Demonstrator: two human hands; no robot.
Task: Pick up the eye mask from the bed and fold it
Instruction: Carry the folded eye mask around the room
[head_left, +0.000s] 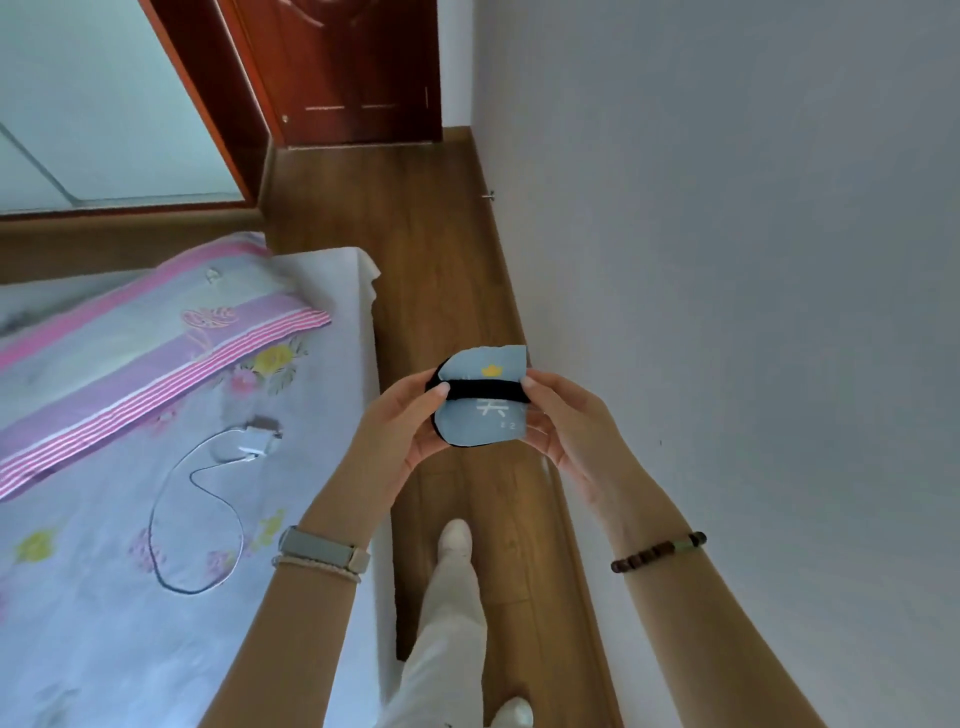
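The eye mask (480, 421) is light blue with a yellow crown, white marks and a black edge. It is doubled over into a half shape, and its black strap runs across the front. I hold it in the air above the wooden floor, to the right of the bed (104, 597). My left hand (402, 421) grips its left side, thumb pressed on the strap. My right hand (563, 415) grips its right side, thumb on the strap's other end.
A white charger with a long cable (200, 519) lies on the flowered bedsheet. A pink-striped pillow (130, 358) lies further back on the bed. A white wall (753, 260) stands close on the right. My legs (452, 623) stand in the narrow floor strip. A brown door (353, 73) is ahead.
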